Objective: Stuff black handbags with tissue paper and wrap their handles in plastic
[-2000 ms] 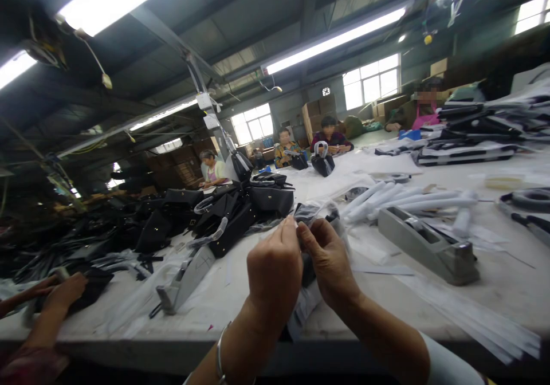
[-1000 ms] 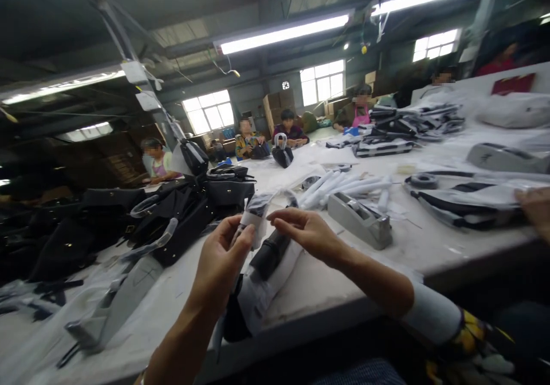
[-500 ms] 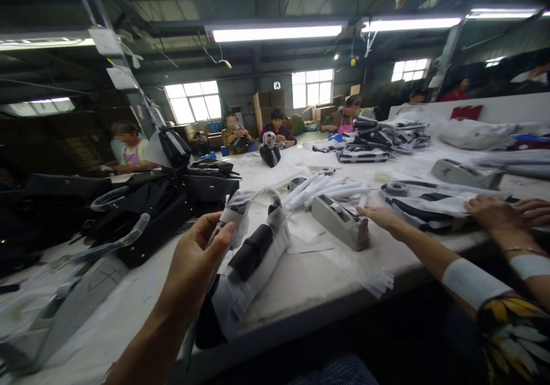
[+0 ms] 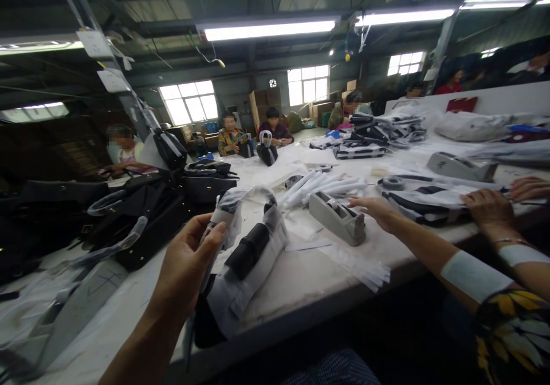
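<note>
My left hand (image 4: 184,264) is closed on the white wrapping around the handle (image 4: 223,219) of a black bag (image 4: 249,250). The bag lies partly wrapped in white sheet at the near edge of the table (image 4: 301,282). Farther right, my right hand (image 4: 373,210) stretches out with straight, empty fingers, their tips just at the right end of a grey tape dispenser (image 4: 335,210).
A pile of black bags (image 4: 150,201) fills the left. A second grey dispenser (image 4: 73,310) lies at lower left, a third (image 4: 459,167) at the right. White wrapped rolls (image 4: 322,184) lie behind. A co-worker's hands (image 4: 490,207) rest on wrapped straps. Several people sit across the table.
My right hand has left the wrapped handle and reached right to the tape dispenser. My left hand keeps its hold. The view has swung to the right.
</note>
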The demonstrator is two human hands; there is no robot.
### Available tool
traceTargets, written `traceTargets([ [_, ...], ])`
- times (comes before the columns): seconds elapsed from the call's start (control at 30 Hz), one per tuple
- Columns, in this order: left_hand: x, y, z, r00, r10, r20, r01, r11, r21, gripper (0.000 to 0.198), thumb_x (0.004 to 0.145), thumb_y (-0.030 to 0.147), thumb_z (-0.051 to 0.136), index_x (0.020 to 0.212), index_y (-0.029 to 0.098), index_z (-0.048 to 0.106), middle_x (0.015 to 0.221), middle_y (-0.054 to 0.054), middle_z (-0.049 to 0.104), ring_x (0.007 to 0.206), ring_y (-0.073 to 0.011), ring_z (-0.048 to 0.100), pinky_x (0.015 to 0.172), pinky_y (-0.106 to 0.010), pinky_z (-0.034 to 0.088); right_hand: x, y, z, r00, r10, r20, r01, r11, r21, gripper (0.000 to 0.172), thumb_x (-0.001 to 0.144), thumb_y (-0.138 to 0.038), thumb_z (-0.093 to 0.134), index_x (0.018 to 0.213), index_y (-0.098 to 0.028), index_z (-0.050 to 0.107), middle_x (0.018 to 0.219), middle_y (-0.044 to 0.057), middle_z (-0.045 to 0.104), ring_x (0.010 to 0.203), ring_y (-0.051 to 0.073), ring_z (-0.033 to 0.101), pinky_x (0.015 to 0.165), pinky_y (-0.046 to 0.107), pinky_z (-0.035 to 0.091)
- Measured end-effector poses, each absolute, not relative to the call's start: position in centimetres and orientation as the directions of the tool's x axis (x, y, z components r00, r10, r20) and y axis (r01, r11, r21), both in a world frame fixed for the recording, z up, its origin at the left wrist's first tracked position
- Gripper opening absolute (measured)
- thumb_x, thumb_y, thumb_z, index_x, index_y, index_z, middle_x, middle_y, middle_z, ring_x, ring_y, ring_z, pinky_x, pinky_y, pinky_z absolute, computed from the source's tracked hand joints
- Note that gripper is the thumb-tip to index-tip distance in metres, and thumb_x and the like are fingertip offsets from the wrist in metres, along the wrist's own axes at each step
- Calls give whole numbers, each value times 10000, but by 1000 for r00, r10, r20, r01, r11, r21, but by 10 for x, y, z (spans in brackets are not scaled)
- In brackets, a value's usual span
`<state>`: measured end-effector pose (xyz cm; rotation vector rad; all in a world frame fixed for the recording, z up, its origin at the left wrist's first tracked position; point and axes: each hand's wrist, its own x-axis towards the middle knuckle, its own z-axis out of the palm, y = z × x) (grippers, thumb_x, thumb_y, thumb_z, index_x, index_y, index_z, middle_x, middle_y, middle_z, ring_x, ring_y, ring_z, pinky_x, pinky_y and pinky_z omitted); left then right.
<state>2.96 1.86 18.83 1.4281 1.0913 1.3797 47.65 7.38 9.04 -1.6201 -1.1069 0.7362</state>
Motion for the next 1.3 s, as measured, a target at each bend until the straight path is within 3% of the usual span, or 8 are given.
traceTargets([
  [0.3,32,20,190,-7,967,254,27,-254,967,451,724,484,804,1058,217,661,863,4,703,829,-175,654,729,-232,494,483,16,91,425,904,54,163,-18,-986,435,639,-582,802,851,-202,792,1091,106,750,1230,333,583,1138,491,371],
  [0.43,33,20,190,-10,966,257,32,-257,966,468,718,490,802,1063,208,662,837,-4,700,812,-191,653,712,-252,501,488,9,63,457,887,-61,66,-102,-993,395,599,-477,873,825,-166,781,902,119,766,862,257,719,889,397,585],
  [0.57,33,20,189,-10,965,261,7,-261,965,470,717,477,803,1075,204,664,843,-9,700,818,-201,655,702,-259,503,486,3,29,533,842,-85,56,-135,-989,333,523,-415,905,681,-166,751,736,108,746,575,184,656,564,311,590],
  [0.63,33,20,189,-3,966,257,1,-257,966,458,721,471,804,1069,207,664,865,-9,706,826,-192,656,708,-249,497,481,-1,20,582,811,-54,75,-120,-990,360,508,-453,902,666,-171,744,706,94,740,527,162,621,510,290,557],
  [0.73,33,20,188,8,965,264,14,-264,964,435,731,468,798,1054,208,665,920,-13,719,837,-175,651,723,-234,485,462,-8,29,608,793,48,123,-35,-992,439,544,-542,869,779,-185,768,760,66,749,576,144,622,576,268,553],
  [0.93,38,16,185,43,946,320,75,-323,943,394,786,452,755,1078,208,654,944,-13,719,836,-172,636,750,-251,474,370,-22,104,323,879,350,192,302,-934,368,735,-517,787,887,-182,769,798,69,747,641,161,640,644,291,554],
  [1.1,45,7,188,85,906,415,199,-423,884,306,836,417,695,1037,189,660,958,-28,711,889,-190,647,784,-259,468,283,-28,162,64,888,454,35,453,-891,259,785,-450,762,811,-193,761,672,44,714,587,156,634,599,285,553],
  [1.3,52,-2,191,101,861,498,321,-502,803,215,854,374,674,968,193,652,888,-21,689,854,-189,636,788,-279,471,222,-12,186,-36,869,493,-33,492,-870,274,775,-447,763,758,-175,744,644,18,679,553,119,570,525,230,467],
])
